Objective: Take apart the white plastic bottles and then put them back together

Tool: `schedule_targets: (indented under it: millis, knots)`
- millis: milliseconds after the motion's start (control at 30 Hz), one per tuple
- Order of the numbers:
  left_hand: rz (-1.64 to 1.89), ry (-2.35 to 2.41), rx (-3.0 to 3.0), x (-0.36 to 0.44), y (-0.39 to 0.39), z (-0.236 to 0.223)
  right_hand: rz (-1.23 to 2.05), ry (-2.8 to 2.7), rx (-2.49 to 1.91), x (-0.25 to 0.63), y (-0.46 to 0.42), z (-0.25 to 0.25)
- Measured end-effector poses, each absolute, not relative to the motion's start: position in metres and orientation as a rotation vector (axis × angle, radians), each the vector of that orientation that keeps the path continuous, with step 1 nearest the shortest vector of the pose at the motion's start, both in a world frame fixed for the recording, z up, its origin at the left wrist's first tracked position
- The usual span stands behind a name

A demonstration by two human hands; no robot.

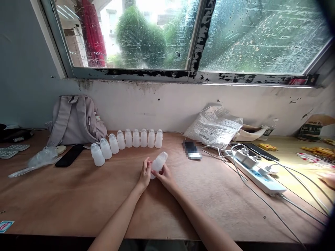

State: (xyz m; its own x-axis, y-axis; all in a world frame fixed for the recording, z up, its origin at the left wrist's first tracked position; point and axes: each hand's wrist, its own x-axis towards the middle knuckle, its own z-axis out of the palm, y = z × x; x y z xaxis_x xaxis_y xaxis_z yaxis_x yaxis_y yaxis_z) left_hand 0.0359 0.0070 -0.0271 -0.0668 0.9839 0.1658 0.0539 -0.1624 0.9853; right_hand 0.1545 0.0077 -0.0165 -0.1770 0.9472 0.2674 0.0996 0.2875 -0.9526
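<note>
Both my hands meet at the middle of the wooden table (pixel 78 195) around one small translucent white plastic bottle (pixel 159 161) that lies tilted, its cap end pointing up and right. My left hand (pixel 145 174) has its fingers closed on the bottle's lower end. My right hand (pixel 164 176) grips the bottle from below and the right. Behind them, several identical bottles (pixel 128 140) stand upright in a curved row.
A grey backpack (pixel 75 120) leans on the wall at the left, with a black phone (pixel 69 155) and a clear plastic bag (pixel 39 159) beside it. A white bag (pixel 214 127), a power strip (pixel 258 172) with cables and another person's hand (pixel 328 179) lie to the right.
</note>
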Motion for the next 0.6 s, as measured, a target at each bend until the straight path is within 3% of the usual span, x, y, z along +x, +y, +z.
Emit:
schedule_targets:
  millis: [300,600]
  knots:
    - [1.452,1.312,1.149,0.031,0.013,-0.028,0.693,-1.634,-1.184,0.173,0.039,-0.020]
    - [1.435,1.318,1.032,0.028,0.016,-0.027,0.549,-1.526,-1.410,0.220,0.121,-0.023]
